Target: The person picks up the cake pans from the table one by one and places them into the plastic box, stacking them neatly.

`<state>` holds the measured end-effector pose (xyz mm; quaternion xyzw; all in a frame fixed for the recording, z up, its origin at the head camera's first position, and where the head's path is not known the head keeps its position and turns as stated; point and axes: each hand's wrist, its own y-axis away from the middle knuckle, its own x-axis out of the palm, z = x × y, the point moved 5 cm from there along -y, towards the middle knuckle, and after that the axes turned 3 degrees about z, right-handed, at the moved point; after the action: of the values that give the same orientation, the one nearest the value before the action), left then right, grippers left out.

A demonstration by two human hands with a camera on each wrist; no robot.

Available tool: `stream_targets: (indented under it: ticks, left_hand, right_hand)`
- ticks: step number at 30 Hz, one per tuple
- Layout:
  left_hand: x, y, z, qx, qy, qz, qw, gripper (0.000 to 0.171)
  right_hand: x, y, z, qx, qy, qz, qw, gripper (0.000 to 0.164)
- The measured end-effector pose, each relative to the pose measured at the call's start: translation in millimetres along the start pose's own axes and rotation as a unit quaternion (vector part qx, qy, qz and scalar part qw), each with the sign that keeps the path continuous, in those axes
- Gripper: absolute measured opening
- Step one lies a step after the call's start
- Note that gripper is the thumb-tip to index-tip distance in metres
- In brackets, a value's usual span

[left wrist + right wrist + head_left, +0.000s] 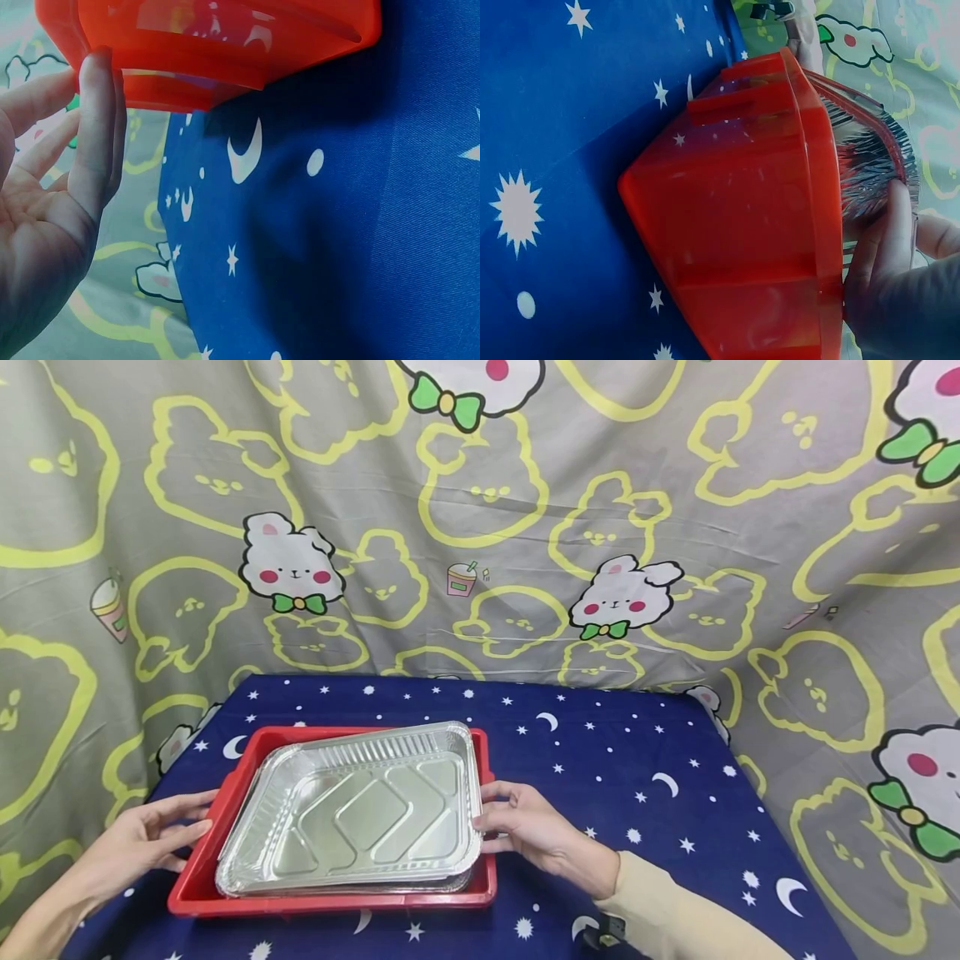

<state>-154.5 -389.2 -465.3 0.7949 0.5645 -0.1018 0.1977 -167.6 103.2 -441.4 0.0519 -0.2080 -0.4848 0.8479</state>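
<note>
In the head view, a silver foil pan (378, 810) with a ridged diamond pattern on its base lies tilted in a red plastic bin (330, 903). Its far right corner rises past the bin's rim, and another foil edge shows beneath its near side. My right hand (528, 827) pinches the pan's right rim between thumb and fingers; in the right wrist view the fingertips meet the crimped foil edge (874, 124). At the bin's left end, my left hand (138, 835) touches the rim with extended fingers, seen against the red plastic in the left wrist view.
The bin stands on a table with a dark blue cloth (622, 860) printed with white stars and moons. Behind and at both sides hangs a grey curtain (517, 468) with bunny drawings. A dark wristband (606, 932) shows by the right sleeve.
</note>
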Motion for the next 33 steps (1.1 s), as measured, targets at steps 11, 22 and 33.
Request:
stream_targets:
  ticks: [11, 22, 33]
  left_hand:
    - [0.1, 0.5, -0.3, 0.01, -0.006, -0.006, 0.9999, 0.044]
    - [-0.2, 0.6, 0.2, 0.019, -0.009, -0.007, 0.9997, 0.046]
    - [0.9, 1.0, 0.0, 0.013, -0.005, -0.009, 0.9999, 0.046]
  right_hand:
    - [2.4, -1.7, -1.3, 0.019, 0.015, 0.014, 1.0, 0.041]
    - [-5.6, -3.1, 1.6, 0.016, 0.08, -0.011, 0.997, 0.041]
    - [-7.9, -3.9, 5.3, 0.009, 0.145, -0.015, 0.989, 0.039]
